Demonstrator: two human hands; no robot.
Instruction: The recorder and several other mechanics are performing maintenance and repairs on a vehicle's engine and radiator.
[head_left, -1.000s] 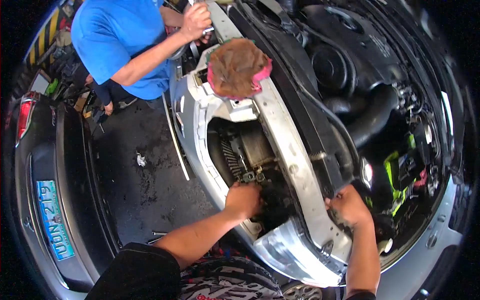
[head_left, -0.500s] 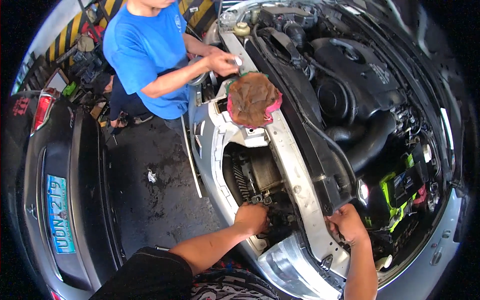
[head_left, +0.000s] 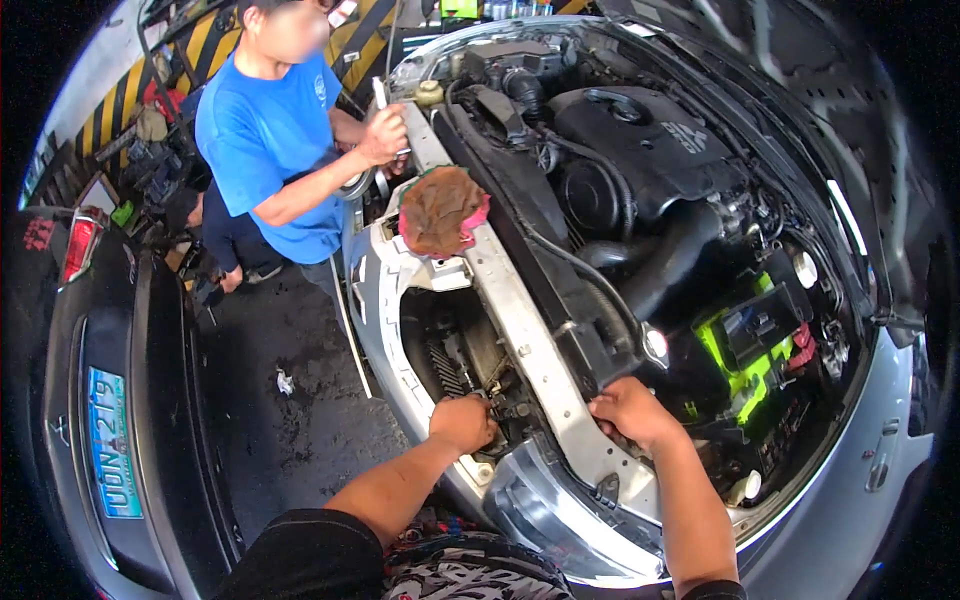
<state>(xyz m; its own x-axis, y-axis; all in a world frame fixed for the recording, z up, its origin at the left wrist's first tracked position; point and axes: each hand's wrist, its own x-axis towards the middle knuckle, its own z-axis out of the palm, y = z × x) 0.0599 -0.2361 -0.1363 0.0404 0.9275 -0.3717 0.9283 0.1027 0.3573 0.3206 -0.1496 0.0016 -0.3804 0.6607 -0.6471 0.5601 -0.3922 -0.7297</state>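
Note:
My left hand [head_left: 465, 424] reaches down into the opening in the car's front, beside the clear headlight [head_left: 540, 500]. Its fingers are curled among dark parts, and what they grip is hidden. Across the pale metal crossbar [head_left: 548, 383], my right hand [head_left: 634, 411] is at the bar's inner edge, just below the black plastic cover [head_left: 592, 352]. Thumb and fingers are bent together there; whatever is between them cannot be made out. A brown rag with pink edges [head_left: 442, 214] lies farther up on the crossbar.
A co-worker in a blue shirt [head_left: 268, 140] stands at the far left of the crossbar, holding a white, slender object [head_left: 380, 92]. Another person [head_left: 222, 235] crouches behind. A dark car [head_left: 165, 400] is parked at left. The engine cover [head_left: 640, 140] and yellow-green battery surround [head_left: 735, 375] fill the bay.
The view has shifted, so the car sits farther left in the picture. Both my hands stay at about the same spots on it. The co-worker's hands and white object have come up.

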